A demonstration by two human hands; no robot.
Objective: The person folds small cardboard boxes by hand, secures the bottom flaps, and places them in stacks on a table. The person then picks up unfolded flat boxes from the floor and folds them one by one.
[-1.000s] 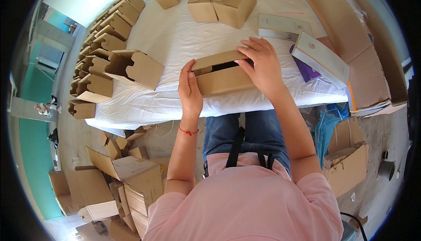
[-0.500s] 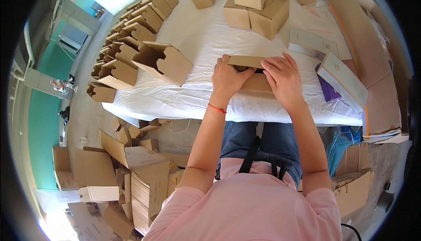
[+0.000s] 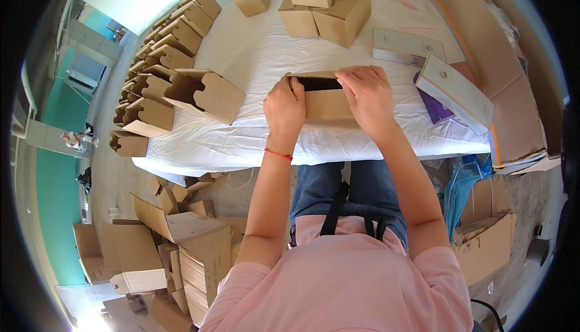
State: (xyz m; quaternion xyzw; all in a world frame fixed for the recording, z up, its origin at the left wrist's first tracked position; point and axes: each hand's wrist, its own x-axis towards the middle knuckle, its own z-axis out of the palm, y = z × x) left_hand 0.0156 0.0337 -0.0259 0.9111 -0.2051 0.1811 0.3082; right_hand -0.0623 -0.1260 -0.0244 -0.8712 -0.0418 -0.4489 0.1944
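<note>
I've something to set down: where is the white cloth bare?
White cloth shows bare between the box rows and the stacked boxes; a narrower strip lies between the right hand and the purple item. Crowded: the left edge, and around white boxes at right.

No readable text. Small round mark on the tilted pale box [image 3: 459,97]; tiny mark on the flat pale box [image 3: 402,43] beyond it; any lettering too small to make out.

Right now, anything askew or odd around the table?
Yes: at the right of the table, one white box lies slantwise, a purple item poking out beneath. On the floor at left, cardboard lies jumbled, unlike the lined-up boxes.
</note>
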